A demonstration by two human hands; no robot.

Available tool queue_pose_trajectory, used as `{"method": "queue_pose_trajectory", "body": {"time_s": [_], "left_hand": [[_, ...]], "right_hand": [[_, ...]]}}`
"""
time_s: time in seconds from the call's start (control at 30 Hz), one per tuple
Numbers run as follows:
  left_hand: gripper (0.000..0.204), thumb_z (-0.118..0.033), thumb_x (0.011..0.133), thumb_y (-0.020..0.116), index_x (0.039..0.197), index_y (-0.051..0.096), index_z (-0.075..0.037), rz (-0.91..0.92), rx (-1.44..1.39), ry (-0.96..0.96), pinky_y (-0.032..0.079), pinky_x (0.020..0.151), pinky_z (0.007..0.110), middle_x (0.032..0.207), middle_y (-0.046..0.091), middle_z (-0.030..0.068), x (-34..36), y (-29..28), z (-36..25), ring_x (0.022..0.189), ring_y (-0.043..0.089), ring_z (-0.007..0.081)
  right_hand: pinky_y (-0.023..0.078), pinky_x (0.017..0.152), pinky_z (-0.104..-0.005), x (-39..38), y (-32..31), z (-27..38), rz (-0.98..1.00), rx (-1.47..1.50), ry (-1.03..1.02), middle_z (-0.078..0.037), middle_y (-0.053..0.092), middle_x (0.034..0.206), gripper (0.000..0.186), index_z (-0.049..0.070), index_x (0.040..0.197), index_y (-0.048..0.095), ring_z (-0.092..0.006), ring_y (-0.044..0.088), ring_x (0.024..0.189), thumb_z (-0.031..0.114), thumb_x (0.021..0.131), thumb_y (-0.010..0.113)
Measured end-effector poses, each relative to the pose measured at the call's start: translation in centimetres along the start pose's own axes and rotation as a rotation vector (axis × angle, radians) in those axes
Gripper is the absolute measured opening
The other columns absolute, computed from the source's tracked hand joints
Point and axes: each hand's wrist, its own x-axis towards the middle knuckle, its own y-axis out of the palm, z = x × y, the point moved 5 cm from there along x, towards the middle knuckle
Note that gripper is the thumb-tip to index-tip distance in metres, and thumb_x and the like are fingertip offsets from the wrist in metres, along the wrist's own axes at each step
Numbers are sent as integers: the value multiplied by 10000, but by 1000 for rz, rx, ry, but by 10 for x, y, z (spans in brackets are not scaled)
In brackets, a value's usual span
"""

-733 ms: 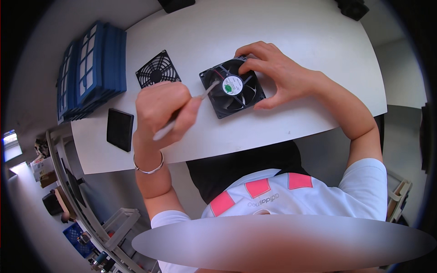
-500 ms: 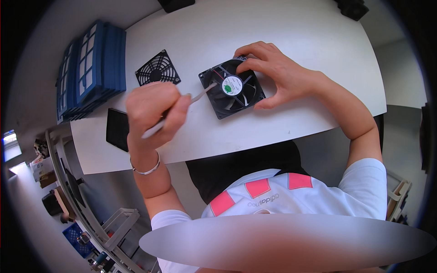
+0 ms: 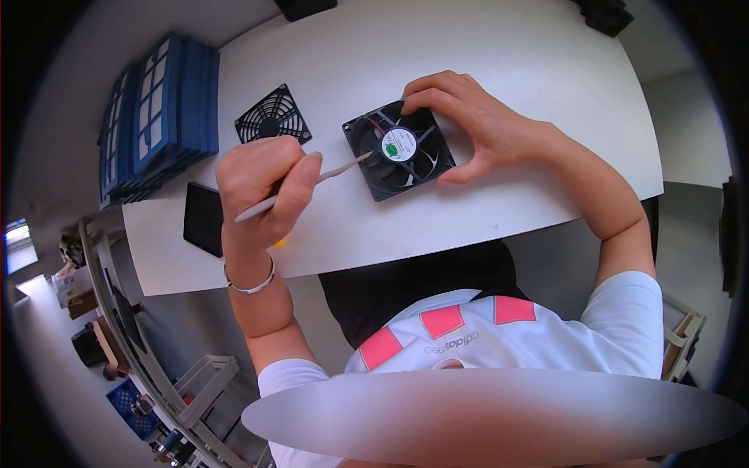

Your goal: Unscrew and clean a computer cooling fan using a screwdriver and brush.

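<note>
A square black cooling fan lies on the white table, its round white label with a green mark facing up. My right hand grips its frame, fingers over the far right corner and thumb at the near right side. Closed in a fist, my left hand holds a slim whitish tool, like a thin brush. Its tip touches or hovers just over the fan blades, left of the label; which one I cannot tell. Beyond my left hand lies a black fan grille with curved slots.
A flat black square piece lies left of my left wrist. Something small and yellow peeks out beside the wrist. Blue-framed panels are stacked at the table's left end. Dark objects stand at the far edge and far right corner.
My left hand has shifted slightly, and the tool's tip has moved a little down on the fan. The yellow thing has come into sight. My right hand keeps its grip.
</note>
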Motion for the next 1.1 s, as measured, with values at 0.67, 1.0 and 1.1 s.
{"method": "queue_pose_trajectory", "body": {"time_s": [0.67, 1.0, 1.1], "left_hand": [[460, -251, 991, 516, 610, 546, 4, -431, -153, -317, 272, 470, 256, 550, 488, 29, -14, -7, 26, 490, 403, 65], [420, -249, 1001, 485, 662, 535, -6, -702, -351, -261, 284, 485, 271, 621, 515, 63, -19, -29, 32, 495, 380, 106], [388, -241, 993, 538, 678, 549, -16, -474, 33, -202, 298, 478, 244, 580, 496, 23, -12, -6, 18, 481, 416, 91]], "right_hand": [[311, 1119, -451, -1, 3, 0, -30, 2, -1, -137, 450, 1370, 776, 105, 1312, 497, -335, 407, 1309, 349, 645, 810], [350, 1076, -445, 0, 0, 2, -65, -37, -11, -152, 481, 1323, 720, 75, 1277, 518, -336, 436, 1264, 330, 663, 794], [348, 1081, -445, 0, 1, 1, -85, -26, -18, -155, 479, 1330, 757, 74, 1313, 496, -339, 433, 1272, 325, 664, 792]]}}
